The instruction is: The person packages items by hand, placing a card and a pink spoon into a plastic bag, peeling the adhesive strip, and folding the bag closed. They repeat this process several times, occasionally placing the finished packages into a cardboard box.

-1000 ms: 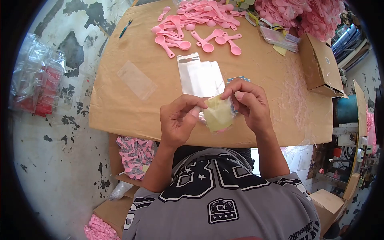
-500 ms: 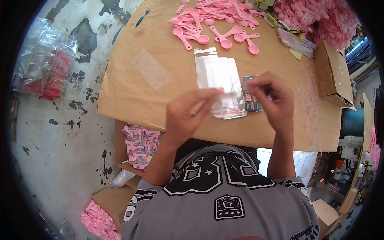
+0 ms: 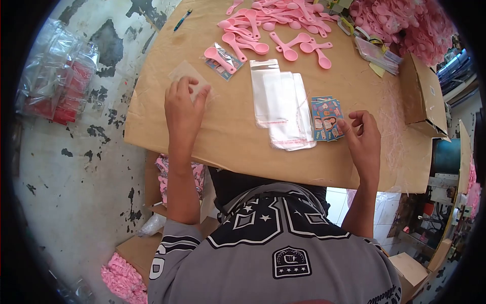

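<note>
My left hand (image 3: 183,107) is over a small clear plastic bag (image 3: 178,72) lying flat at the left of the table, its fingers apart and bent. Just beyond it, a pink measuring spoon (image 3: 219,60) lies across a blue printed card in shiny clear wrapping (image 3: 238,64). My right hand (image 3: 363,141) is open, with thumb and fingers apart at the right edge of a small stack of blue printed cards (image 3: 328,120). Between the hands lie overlapping stacks of clear plastic bags (image 3: 283,104).
Loose pink spoons (image 3: 286,17) are heaped at the far side, and a larger pink pile (image 3: 402,25) stands at the far right. A cardboard box (image 3: 422,96) edges the right side. A pen (image 3: 183,20) lies far left on the brown-covered table (image 3: 238,152).
My hands have moved apart from over the bag stacks, left hand to the left, right hand slightly right and down. A wrapped card with a spoon on it now lies at the upper left.
</note>
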`<state>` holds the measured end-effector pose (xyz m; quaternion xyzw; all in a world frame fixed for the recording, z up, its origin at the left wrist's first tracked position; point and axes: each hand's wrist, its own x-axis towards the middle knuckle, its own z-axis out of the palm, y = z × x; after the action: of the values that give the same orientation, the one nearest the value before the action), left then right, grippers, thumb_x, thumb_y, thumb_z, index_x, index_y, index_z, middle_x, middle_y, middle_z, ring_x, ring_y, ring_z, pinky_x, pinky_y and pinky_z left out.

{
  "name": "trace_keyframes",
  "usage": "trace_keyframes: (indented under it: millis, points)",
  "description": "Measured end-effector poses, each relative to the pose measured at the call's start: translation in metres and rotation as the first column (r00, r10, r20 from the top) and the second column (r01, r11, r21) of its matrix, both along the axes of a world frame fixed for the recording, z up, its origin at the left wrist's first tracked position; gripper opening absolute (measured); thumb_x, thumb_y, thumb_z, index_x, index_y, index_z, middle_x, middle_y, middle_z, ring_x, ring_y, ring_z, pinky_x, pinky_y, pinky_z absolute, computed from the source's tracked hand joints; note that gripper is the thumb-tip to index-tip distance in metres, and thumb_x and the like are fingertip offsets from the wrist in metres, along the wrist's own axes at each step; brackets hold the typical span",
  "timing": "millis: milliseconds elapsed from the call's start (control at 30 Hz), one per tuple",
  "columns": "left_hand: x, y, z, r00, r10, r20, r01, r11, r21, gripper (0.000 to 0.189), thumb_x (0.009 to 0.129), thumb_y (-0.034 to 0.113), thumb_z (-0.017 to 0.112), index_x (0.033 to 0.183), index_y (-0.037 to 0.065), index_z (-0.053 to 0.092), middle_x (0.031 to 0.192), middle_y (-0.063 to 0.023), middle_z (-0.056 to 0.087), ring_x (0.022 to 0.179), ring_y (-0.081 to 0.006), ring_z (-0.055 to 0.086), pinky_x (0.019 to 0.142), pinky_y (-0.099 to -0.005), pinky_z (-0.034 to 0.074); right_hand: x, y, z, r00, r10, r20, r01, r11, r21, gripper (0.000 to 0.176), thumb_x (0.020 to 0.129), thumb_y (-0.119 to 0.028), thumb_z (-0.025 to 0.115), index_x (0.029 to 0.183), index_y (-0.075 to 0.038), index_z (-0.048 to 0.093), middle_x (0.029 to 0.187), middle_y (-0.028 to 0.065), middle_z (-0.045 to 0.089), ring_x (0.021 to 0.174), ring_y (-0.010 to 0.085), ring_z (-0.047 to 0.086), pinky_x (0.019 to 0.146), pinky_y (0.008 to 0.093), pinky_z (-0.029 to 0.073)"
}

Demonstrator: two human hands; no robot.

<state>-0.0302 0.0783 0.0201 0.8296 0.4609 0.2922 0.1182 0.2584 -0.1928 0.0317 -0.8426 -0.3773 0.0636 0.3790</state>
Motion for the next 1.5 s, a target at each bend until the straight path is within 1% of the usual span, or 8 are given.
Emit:
trace_keyframes:
  millis: [333,533,700,1033,1133,1233,1367,1500]
  points:
    - [-0.015,-0.039,-0.014,0.983,0.000,0.182,0.021,0.993,-0.115,0.012,0.094,0.009,0.074,0.099,0.000,0.068,0.098,-0.0124,0.063,0.093,-0.0300,0.062,0.083,-0.0429,0.051,0.022,-0.003,-0.019,0.898,0.056,-0.437,-0.057,0.998,0.011,0.025,0.099,-0.023,0.076,0.102,0.001,0.069,0.085,0.0028,0.068,0.074,0.0079,0.058,0.066,0.0270,0.047]
    - [-0.001,-0.084,0.008,0.958,-0.191,0.213,0.169,0.978,0.118,0.011,0.090,0.003,0.077,0.099,0.003,0.070,0.111,-0.0112,0.074,0.103,-0.0274,0.069,0.083,-0.0383,0.052,0.008,0.009,-0.012,0.964,-0.036,-0.264,0.149,0.895,0.420,0.019,0.105,-0.011,0.063,0.117,-0.001,0.074,0.099,0.0035,0.068,0.084,0.0074,0.059,0.073,0.0253,0.048]
    - [0.022,-0.118,0.022,0.892,-0.421,0.163,0.391,0.901,0.190,0.017,0.084,-0.001,0.080,0.097,0.003,0.069,0.114,-0.0104,0.076,0.105,-0.0294,0.070,0.088,-0.0401,0.051,-0.024,0.026,-0.003,0.917,0.333,-0.220,-0.183,0.841,0.509,0.019,0.101,0.001,0.055,0.107,0.000,0.073,0.097,0.0051,0.067,0.085,0.0091,0.062,0.074,0.0257,0.049]
    - [0.028,-0.138,0.017,0.721,-0.688,-0.082,0.685,0.688,0.239,0.021,0.082,0.008,0.082,0.100,0.005,0.071,0.117,-0.0083,0.076,0.104,-0.0281,0.070,0.089,-0.0409,0.049,-0.057,0.061,0.023,0.878,0.434,-0.203,-0.370,0.883,0.289,0.020,0.091,-0.017,0.080,0.097,0.001,0.073,0.091,0.0124,0.069,0.083,0.0221,0.066,0.076,0.0335,0.051]
    - [0.022,-0.137,0.009,0.753,-0.650,0.103,0.620,0.752,0.222,0.035,0.092,0.021,0.080,0.120,0.003,0.067,0.124,-0.0111,0.072,0.110,-0.0249,0.068,0.090,-0.0392,0.049,-0.055,0.064,0.018,0.894,0.413,-0.175,-0.338,0.876,0.344,0.017,0.092,-0.014,0.079,0.097,0.001,0.073,0.090,0.0119,0.070,0.085,0.0227,0.068,0.077,0.0343,0.052]
    - [0.029,-0.140,0.004,0.608,-0.219,0.763,0.474,0.871,-0.128,0.056,0.099,0.032,0.076,0.140,0.000,0.055,0.131,-0.0140,0.065,0.119,-0.0228,0.064,0.096,-0.0377,0.050,-0.052,0.067,0.024,0.858,0.490,-0.150,-0.390,0.814,0.430,0.013,0.092,-0.010,0.078,0.096,0.001,0.073,0.091,0.0112,0.070,0.085,0.0223,0.068,0.076,0.0338,0.052]
    - [0.031,-0.117,-0.008,0.503,0.097,0.859,0.817,0.271,-0.509,0.064,0.101,0.026,0.074,0.151,-0.001,0.045,0.134,-0.0150,0.065,0.128,-0.0231,0.061,0.109,-0.0362,0.048,-0.044,0.068,0.047,0.731,0.682,0.025,-0.642,0.675,0.363,0.011,0.094,-0.005,0.077,0.101,0.002,0.074,0.095,0.0058,0.069,0.089,0.0129,0.064,0.077,0.0287,0.051]
    - [0.046,-0.118,0.001,0.526,0.131,0.840,0.847,0.009,-0.532,0.043,0.104,0.015,0.069,0.140,-0.006,0.057,0.122,-0.0161,0.075,0.110,-0.0243,0.074,0.094,-0.0328,0.059,-0.039,0.077,0.041,0.729,0.684,0.023,-0.632,0.660,0.407,0.012,0.095,-0.010,0.075,0.101,0.001,0.073,0.091,0.0076,0.069,0.080,0.0149,0.063,0.071,0.0287,0.050]
